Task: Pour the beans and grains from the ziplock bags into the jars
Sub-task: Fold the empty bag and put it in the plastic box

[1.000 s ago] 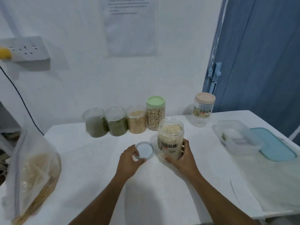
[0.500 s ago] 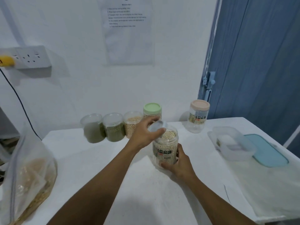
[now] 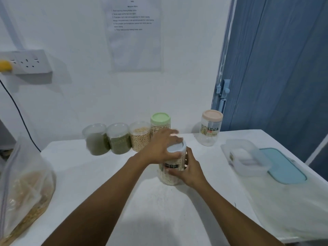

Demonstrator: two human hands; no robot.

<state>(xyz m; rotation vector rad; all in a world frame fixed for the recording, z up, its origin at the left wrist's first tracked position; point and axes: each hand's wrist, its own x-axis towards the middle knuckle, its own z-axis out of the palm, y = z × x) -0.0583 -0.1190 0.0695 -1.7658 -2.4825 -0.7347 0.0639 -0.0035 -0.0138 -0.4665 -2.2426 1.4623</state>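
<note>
Left hand (image 3: pixel 158 148) grips the lid (image 3: pixel 175 149), seemingly seated atop the jar (image 3: pixel 168 177), right hand (image 3: pixel 191 170) clasping its side

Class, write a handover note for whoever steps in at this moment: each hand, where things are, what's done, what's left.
Left hand grips the lid on the jar.
Right hand holds the jar's side; it stands on the table.
Done: jar filled with grain; four filled jars at the back.
Left: tighten lid; bag at left holds grain; peach-lid jar looks empty.
</note>
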